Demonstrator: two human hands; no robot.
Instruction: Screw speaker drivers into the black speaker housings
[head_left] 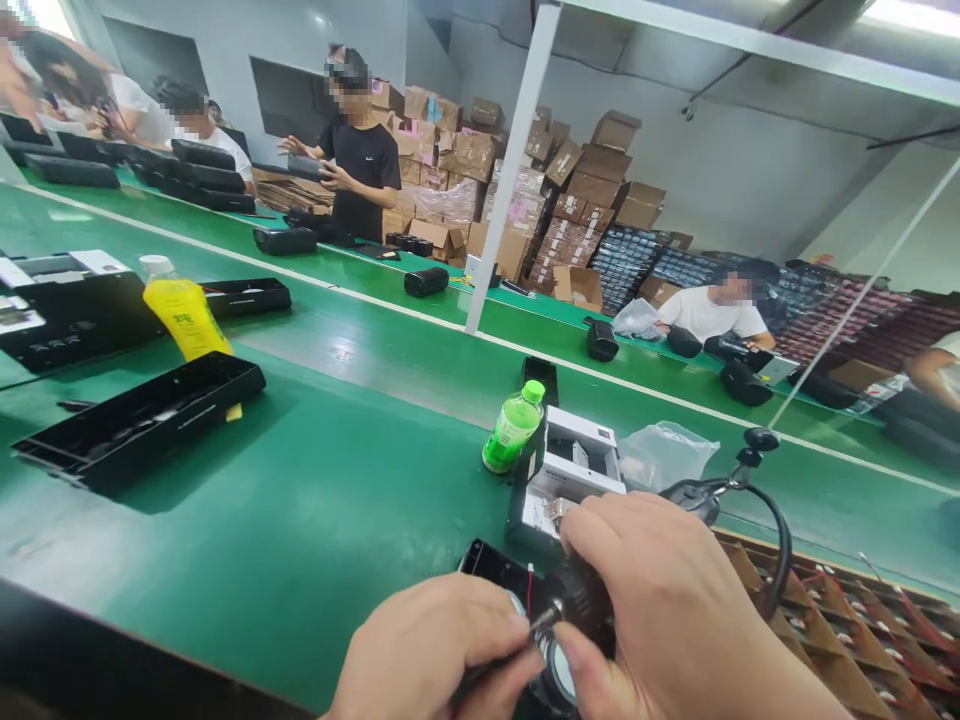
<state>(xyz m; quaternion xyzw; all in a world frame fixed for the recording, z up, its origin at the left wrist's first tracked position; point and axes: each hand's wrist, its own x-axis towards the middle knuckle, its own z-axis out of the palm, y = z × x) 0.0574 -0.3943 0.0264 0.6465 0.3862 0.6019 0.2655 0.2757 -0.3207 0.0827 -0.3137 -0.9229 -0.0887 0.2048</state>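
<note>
Right hand [660, 580] wrapped around a dark tool [589, 595], left hand [431, 635] pinched at its metal tip [551, 614], any smaller piece between the fingertips hidden, above a black housing [486, 560] on the green counter [322, 500]; steady work would seem to call for keeping tip and tool in line and the red wire [530, 592] at the housing clear; beyond the housing, a green bottle [514, 430] and a white-lined box [589, 432]; to its right, cardboard dividers [836, 650]
</note>
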